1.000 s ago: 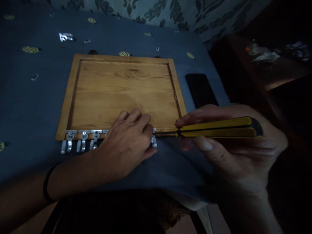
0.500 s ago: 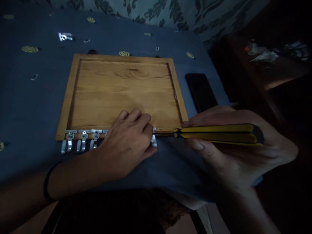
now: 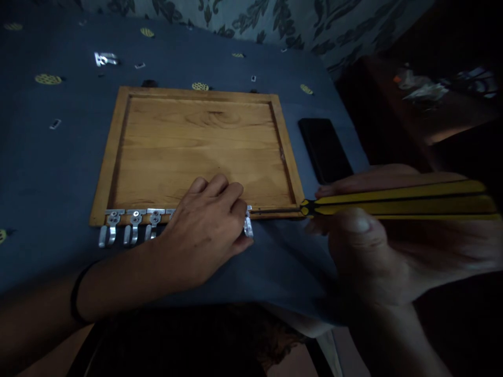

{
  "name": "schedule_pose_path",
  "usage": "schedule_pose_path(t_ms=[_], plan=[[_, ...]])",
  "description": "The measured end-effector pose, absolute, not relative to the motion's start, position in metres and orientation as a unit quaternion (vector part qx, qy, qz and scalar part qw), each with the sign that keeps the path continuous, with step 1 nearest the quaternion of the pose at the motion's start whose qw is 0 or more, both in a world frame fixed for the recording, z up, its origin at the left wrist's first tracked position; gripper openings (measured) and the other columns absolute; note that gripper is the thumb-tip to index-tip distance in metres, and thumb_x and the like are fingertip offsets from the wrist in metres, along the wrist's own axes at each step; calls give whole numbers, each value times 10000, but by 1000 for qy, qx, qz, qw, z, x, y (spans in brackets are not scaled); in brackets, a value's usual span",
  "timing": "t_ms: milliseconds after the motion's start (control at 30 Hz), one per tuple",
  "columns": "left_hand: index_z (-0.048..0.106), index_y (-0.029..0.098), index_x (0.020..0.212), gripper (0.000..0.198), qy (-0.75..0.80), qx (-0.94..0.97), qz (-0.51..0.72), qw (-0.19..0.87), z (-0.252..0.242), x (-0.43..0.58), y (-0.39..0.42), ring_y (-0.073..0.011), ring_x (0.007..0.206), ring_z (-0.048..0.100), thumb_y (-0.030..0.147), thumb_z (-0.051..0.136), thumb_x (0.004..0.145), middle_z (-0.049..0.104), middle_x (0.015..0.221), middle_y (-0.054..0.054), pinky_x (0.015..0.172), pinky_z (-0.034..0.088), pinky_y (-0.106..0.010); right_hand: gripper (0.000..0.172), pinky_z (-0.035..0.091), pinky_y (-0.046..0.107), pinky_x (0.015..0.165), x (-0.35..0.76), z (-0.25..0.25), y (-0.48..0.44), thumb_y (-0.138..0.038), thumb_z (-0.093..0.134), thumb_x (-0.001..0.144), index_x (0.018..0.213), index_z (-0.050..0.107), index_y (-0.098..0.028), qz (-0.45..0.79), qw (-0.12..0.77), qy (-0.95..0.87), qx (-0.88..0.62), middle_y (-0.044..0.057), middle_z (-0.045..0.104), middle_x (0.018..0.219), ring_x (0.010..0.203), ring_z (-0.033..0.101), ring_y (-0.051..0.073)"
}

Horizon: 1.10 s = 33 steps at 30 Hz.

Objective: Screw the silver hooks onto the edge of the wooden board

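Observation:
A framed wooden board [image 3: 204, 152] lies on the blue cloth. Along its near edge sits a row of silver metal hooks [image 3: 135, 225], fastened with screws. My left hand [image 3: 206, 241] is curled over this edge, its fingers and thumb closed around a metal hook [image 3: 248, 224] that shows only in part. In my right hand [image 3: 377, 256] is a screwdriver [image 3: 408, 200] with a yellow and black handle. Its thin shaft lies along the near edge, pointing left toward the held hook; the tip is hidden by my left hand.
A black phone [image 3: 325, 149] lies to the right of the board. Loose metal hooks [image 3: 106, 58] rest at the far left on the patterned cloth [image 3: 74, 157]. Beyond the cloth's right edge, a dark surface holds a crumpled plastic bag [image 3: 424, 89].
My right hand and the screwdriver have shifted right, away from my left hand, and more of the shaft shows. My left hand and the board stay where they were.

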<state>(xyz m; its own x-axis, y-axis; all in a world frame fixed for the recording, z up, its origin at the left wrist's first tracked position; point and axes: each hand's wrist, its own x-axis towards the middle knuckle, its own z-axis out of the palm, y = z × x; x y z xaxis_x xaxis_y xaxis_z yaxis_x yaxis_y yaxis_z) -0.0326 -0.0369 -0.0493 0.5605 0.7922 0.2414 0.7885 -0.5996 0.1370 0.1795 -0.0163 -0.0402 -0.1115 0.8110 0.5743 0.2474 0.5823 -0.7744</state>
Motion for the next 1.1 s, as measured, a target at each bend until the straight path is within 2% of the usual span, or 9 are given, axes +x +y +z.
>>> schedule_pose_path(t_ms=[100, 167, 300, 567, 733, 933, 1100], plan=[[700, 130, 888, 276, 448, 883, 140, 11, -50, -32, -37, -296, 952, 594, 393, 776, 855, 660, 910, -83, 753, 422, -408, 168, 559, 421, 545, 169, -40, -14, -71, 813, 725, 833, 780, -195, 196, 570, -722, -340, 44, 736, 767, 621, 643, 208], [705, 125, 898, 290, 449, 883, 139, 12, -50, -32, -37, -298, 958, 596, 399, 783, 849, 658, 912, -83, 758, 419, -408, 168, 570, 417, 570, 167, -40, -14, -65, 814, 727, 812, 768, -203, 195, 559, -733, -335, 43, 742, 773, 658, 657, 213], [709, 117, 924, 300, 450, 883, 130, 10, -49, -32, -37, -300, 977, 591, 408, 759, 870, 657, 918, -87, 770, 408, -400, 233, 580, 405, 606, 168, -41, -14, -51, 810, 734, 881, 757, -225, 195, 551, -737, -340, 31, 754, 813, 730, 677, 216], [717, 118, 957, 258, 451, 883, 127, 20, -47, -33, -38, -293, 978, 579, 372, 699, 922, 649, 935, -87, 780, 407, -409, 254, 589, 388, 576, 165, -36, -10, -82, 828, 734, 919, 774, -247, 213, 534, -756, -312, 9, 756, 801, 690, 677, 206], [721, 114, 965, 253, 454, 883, 120, 31, -47, -32, -38, -293, 989, 578, 361, 706, 915, 654, 953, -90, 782, 406, -407, 348, 604, 360, 652, 171, -33, -7, -75, 775, 802, 1096, 779, -262, 293, 491, -763, -302, 2, 780, 952, 765, 696, 180], [728, 124, 964, 289, 452, 884, 115, 32, -49, -32, -36, -296, 988, 571, 406, 722, 900, 657, 955, -92, 770, 398, -401, 258, 623, 368, 698, 176, -33, -5, -110, 764, 840, 1051, 801, -252, 378, 460, -749, -291, 14, 798, 987, 833, 705, 181], [723, 116, 973, 286, 454, 884, 110, 33, -48, -32, -36, -290, 986, 576, 394, 716, 906, 653, 948, -90, 774, 392, -397, 274, 587, 321, 645, 172, -35, -5, -48, 802, 763, 983, 794, -213, 310, 499, -757, -286, 5, 784, 890, 787, 679, 162]])
